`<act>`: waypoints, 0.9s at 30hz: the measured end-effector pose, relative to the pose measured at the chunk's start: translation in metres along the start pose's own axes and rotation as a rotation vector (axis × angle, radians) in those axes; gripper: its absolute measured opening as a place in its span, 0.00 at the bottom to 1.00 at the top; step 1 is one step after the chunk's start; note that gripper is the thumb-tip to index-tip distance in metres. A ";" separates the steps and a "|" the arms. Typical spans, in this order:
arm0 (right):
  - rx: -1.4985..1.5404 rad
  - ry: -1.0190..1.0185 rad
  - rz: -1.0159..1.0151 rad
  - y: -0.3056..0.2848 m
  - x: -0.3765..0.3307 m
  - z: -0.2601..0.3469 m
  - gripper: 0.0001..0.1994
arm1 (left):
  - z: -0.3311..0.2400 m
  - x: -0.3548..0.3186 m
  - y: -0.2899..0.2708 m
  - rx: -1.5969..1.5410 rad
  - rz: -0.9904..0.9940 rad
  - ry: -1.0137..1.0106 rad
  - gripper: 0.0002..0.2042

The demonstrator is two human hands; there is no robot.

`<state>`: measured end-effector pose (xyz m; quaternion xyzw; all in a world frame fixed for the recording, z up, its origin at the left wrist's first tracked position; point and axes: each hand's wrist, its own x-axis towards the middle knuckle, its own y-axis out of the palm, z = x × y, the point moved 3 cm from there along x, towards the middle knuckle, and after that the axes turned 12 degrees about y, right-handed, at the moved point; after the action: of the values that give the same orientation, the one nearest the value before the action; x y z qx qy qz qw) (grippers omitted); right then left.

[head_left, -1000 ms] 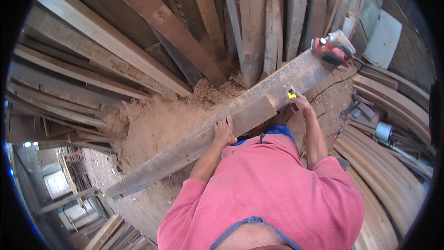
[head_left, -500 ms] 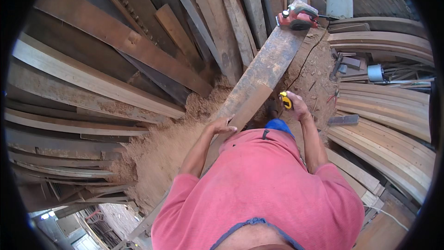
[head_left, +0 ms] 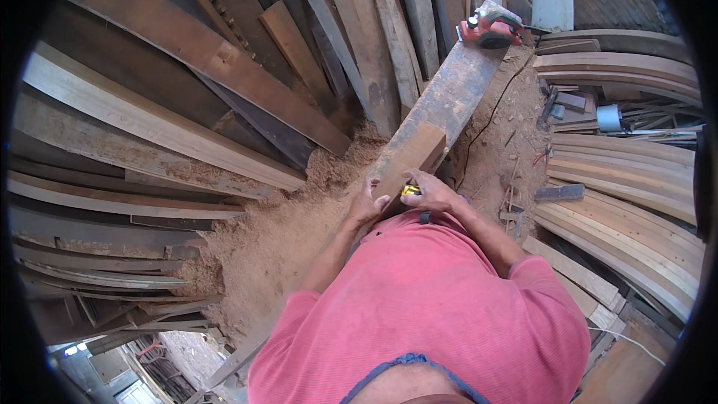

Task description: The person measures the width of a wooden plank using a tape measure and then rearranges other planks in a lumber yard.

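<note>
A short brown wooden board [head_left: 410, 153] lies along a long, worn plank bench [head_left: 462, 82]. At the board's near part, my left hand [head_left: 364, 204] grips its edges, with the thumb on the side nearest me. Close beside it, my right hand [head_left: 432, 193] is closed around a yellow and black tape measure [head_left: 410, 190], held against the board's right side. I cannot make out any drawn-out blade. On the far end of the bench rests a red and black electric planer [head_left: 491, 28].
Sawdust [head_left: 262, 243] is heaped left of the bench. Long timber planks [head_left: 202, 60] lean and lie at the left and far side. More stacked boards [head_left: 621, 217] are on the right, near a light blue can [head_left: 608, 118]. A black cord [head_left: 479, 131] trails over the floor right of the bench.
My right hand has brought the tape measure left and in to the board, next to my left hand. The board now sits more squarely on the bench, turned a little.
</note>
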<state>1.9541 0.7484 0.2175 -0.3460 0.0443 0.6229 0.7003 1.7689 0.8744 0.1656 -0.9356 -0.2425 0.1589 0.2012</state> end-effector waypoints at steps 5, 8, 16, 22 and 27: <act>-0.130 -0.032 -0.068 0.033 0.011 -0.003 0.34 | 0.021 -0.010 0.036 -0.504 -0.072 -0.118 0.17; -0.082 -0.082 0.121 0.042 0.019 -0.003 0.33 | 0.012 -0.005 0.031 -0.418 -0.015 -0.033 0.19; -0.030 -0.126 0.112 0.020 0.000 0.030 0.32 | 0.017 -0.004 0.024 -0.516 0.147 -0.078 0.12; -0.197 0.064 0.101 0.031 0.001 0.008 0.39 | 0.032 0.002 0.026 -0.362 0.249 0.044 0.11; -0.047 -0.245 0.173 0.029 -0.001 0.003 0.34 | 0.062 0.013 0.033 -0.179 0.440 0.055 0.11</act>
<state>1.9263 0.7490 0.2081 -0.2786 -0.0263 0.7194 0.6358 1.7680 0.8730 0.0945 -0.9841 -0.0402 0.1514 0.0843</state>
